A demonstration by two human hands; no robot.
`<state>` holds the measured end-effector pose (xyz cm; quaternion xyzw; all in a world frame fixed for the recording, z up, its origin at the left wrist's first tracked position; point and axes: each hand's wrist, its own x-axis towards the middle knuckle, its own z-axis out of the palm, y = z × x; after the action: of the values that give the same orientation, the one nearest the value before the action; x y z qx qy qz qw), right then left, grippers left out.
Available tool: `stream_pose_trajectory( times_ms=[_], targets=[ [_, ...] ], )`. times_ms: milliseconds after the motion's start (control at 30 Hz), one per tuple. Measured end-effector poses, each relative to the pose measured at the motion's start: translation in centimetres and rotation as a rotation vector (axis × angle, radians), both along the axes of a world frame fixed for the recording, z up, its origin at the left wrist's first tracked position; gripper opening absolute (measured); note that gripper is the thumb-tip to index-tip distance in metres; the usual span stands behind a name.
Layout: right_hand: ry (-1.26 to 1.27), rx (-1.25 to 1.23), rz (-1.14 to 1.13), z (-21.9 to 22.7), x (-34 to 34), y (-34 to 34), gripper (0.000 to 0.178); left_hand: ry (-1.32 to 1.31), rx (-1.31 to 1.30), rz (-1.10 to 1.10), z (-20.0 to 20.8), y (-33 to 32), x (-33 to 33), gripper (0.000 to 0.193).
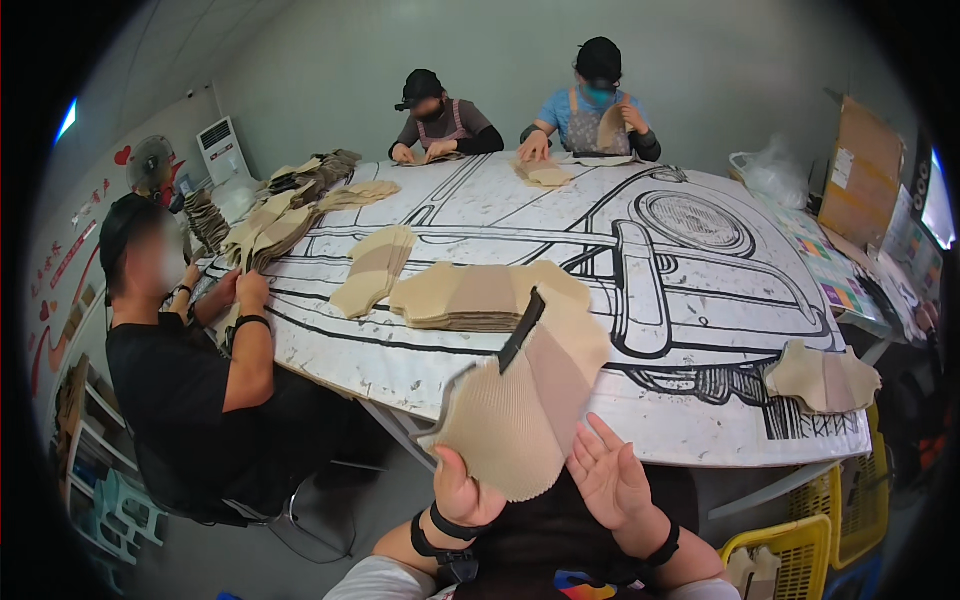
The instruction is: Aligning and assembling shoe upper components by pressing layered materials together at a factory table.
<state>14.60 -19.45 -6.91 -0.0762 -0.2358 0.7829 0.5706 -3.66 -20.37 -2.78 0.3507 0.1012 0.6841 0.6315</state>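
Observation:
A ribbed beige knitted fabric piece [500,425] with a tan band and a dark strip along its upper edge is raised in front of me, over the near table edge. My left hand [465,492] grips its lower left corner, thumb on the near face. Beside its lower right edge, my right hand [612,478] is open, palm up and fingers stretched; whether the fingertips touch the fabric I cannot tell. Just beyond lies a thick stack of similar pieces [465,298], partly covered by the raised one. A smaller pile [375,272] sits to its left.
The table [300,335] has a black line drawing on white. Another stack [822,378] lies at its right end; heaped pieces [275,215] stand far left. Three people work around it: one at left [180,400], two across [440,125]. Yellow crates [785,560] stand lower right.

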Motion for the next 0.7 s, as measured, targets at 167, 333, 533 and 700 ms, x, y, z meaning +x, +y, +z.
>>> stream_pose_trajectory(
  times_ms=[167,333,533,700],
  targets=[
    [0.039,0.043,-0.244,2.8,0.8,-0.1,0.057,-0.025,0.104,-0.291,-2.0,0.5,-0.2,0.07],
    [0.014,0.226,-0.601,4.0,5.0,0.1,0.041,0.134,0.179,-0.088,-5.0,3.2,-2.2,0.038],
    [-0.337,0.509,-0.823,3.7,7.7,-1.5,0.049,0.557,0.352,0.263,2.2,3.3,-2.4,0.064],
    [-0.631,0.498,-0.604,2.8,5.9,-3.3,0.044,1.186,0.581,0.004,7.7,1.6,0.8,0.083]
  ],
)
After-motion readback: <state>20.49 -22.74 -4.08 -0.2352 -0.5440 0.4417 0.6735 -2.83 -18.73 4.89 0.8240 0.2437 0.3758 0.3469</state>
